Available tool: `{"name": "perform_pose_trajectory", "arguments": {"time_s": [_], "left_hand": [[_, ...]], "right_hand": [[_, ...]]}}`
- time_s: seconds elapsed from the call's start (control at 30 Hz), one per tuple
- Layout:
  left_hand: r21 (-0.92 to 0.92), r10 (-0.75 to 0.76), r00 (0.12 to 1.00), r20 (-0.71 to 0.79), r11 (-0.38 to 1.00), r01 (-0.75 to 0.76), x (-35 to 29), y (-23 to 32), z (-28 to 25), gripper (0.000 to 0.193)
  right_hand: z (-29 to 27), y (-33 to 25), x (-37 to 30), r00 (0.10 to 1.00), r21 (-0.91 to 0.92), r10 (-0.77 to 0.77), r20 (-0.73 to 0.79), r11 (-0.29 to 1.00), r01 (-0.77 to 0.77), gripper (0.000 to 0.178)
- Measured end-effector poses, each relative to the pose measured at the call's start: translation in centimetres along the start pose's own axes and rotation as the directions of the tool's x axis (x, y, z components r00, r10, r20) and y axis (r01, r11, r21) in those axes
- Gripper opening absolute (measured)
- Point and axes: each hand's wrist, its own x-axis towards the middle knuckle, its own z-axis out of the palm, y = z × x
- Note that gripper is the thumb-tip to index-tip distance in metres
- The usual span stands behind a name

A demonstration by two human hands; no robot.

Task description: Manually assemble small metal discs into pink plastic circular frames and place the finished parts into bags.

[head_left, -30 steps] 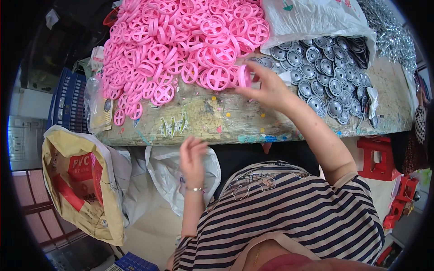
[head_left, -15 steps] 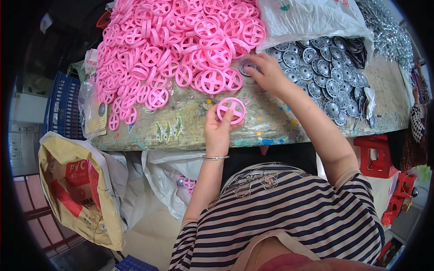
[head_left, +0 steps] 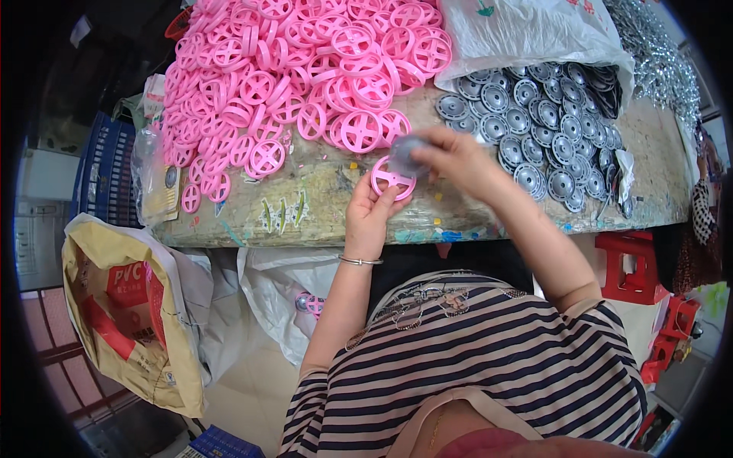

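Gripping a pink wheel [head_left: 393, 178] with the left hand [head_left: 371, 212], thumb on its near rim; wheel sits just nearer the person than the pink pile [head_left: 282, 72], off its right end. Right hand [head_left: 456, 159] pinches a grey disc [head_left: 406, 156], motion-blurred, overlapping the wheel's far side in view; can't tell if the two touch. Loose discs [head_left: 563, 146] are right of the pile on the table [head_left: 328, 202], at the mouth of a white bag [head_left: 534, 38]. Tinsel [head_left: 660, 61] is farther right. Stickers [head_left: 283, 214] lie nearer than the pile; open sack [head_left: 187, 366] nearer still, leftward.
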Motion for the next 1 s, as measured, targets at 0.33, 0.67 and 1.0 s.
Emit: {"name": "perform_pose_trajectory", "arguments": {"time_s": [0.33, 0.67, 1.0], "left_hand": [[0.032, -0.006, 0.995, 0.097, 0.999, 0.003, -0.4, 0.2, 0.0, 0.037], [0.253, 0.199, 0.963, -0.184, 0.956, -0.149, -4.6, 0.6, -1.4, 0.031], [0.881, 0.390, 0.837, -0.385, 0.425, 0.207, -17.9, 1.3, -15.9, 0.030]], "right_hand": [[1.6, 3.2, -0.5, 0.994, 0.074, 0.052, 0.099, 0.995, -0.059, 0.029], [2.9, 2.7, 0.0, 1.000, -0.195, -0.030, -0.006, 0.980, 0.028, 0.039], [0.4, 3.8, 5.4, 0.897, -0.624, -0.439, -0.044, 0.713, 0.319, 0.072]]}}
